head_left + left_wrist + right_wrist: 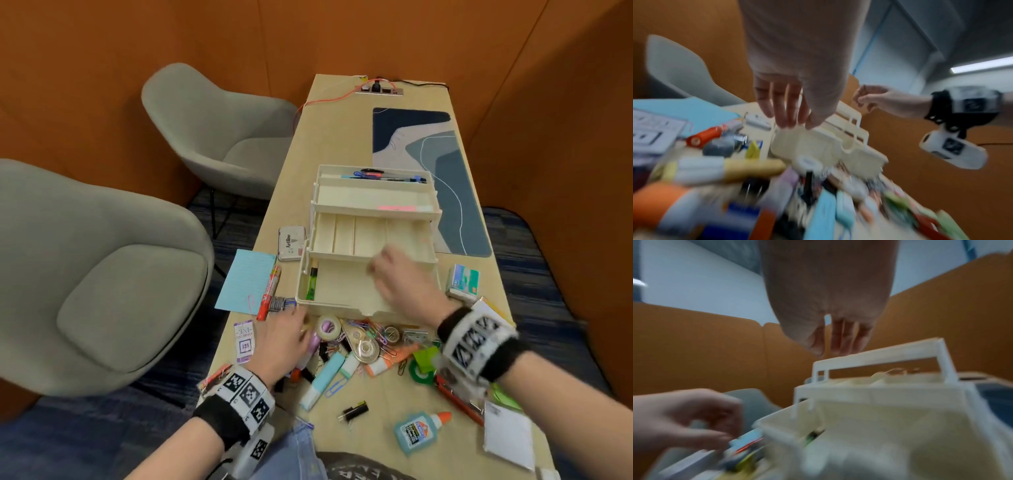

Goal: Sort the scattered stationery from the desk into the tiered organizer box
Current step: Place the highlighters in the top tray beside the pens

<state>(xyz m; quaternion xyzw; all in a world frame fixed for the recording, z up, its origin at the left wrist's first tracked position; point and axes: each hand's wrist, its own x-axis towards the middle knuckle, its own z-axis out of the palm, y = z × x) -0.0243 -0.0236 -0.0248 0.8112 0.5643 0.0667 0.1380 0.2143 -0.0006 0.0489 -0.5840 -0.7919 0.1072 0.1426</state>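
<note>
The cream tiered organizer box (342, 236) stands unfolded mid-desk. Its top tray holds several pens (383, 175), and a green highlighter (312, 282) lies at the left of the bottom tray. My right hand (394, 274) hovers blurred over the bottom tray; in the right wrist view its fingers (838, 340) hang loose above the box (879, 402) with nothing in them. My left hand (291, 332) is low over the scattered pile beside a tape roll (327, 328). Its fingers (785, 110) point down, straight and empty.
Clips, tape dispensers and highlighters (323, 380) crowd the desk in front of the box. A glue bottle (416, 430) lies near the front edge. A red marker (270, 291), blue card (245, 281) and ink pad (291, 242) lie left; a staples box (463, 281) right. Two grey chairs (102, 274) stand left.
</note>
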